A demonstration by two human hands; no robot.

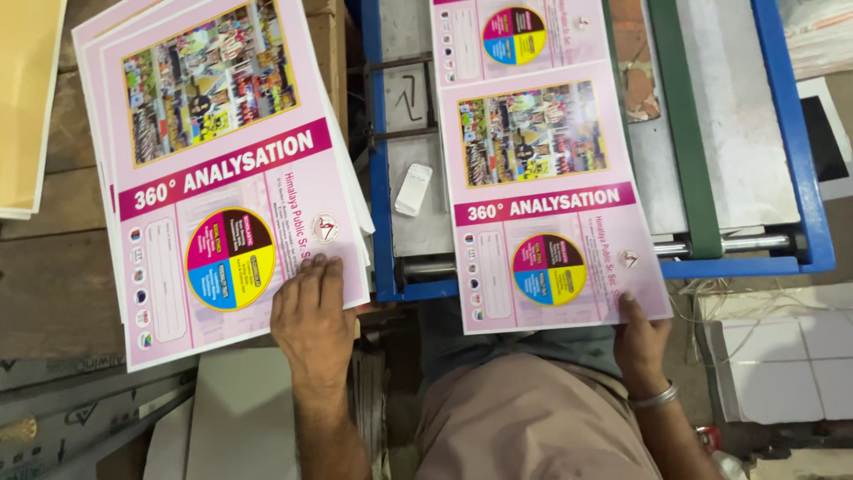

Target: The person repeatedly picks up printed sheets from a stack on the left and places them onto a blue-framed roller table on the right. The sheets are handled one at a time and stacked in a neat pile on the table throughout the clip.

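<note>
Seen from above, a worn wooden bench (53, 284) fills the left of the view and a blue-framed machine (795, 151) with a grey metal bed and a green belt (689, 133) fills the right. On the bench lies a fanned stack of pink printed sheets (222, 178), each showing a crowded photo collage, a magenta band and a circle split into four colours. The left hand (311, 320) rests palm down on the lower right corner of the top sheet, its fingers held together and flat rather than curled. On the machine bed a single pink sheet (542, 196) of the same design overhangs the front edge toward the person, with another like it just beyond. The right hand (641, 342), wearing a metal bangle (655, 397) at the wrist, pinches this sheet's lower right corner, thumb on top and the other fingers hidden beneath. A small white block (413, 188) sits on the metal bed between the stack and the single sheet.
</note>
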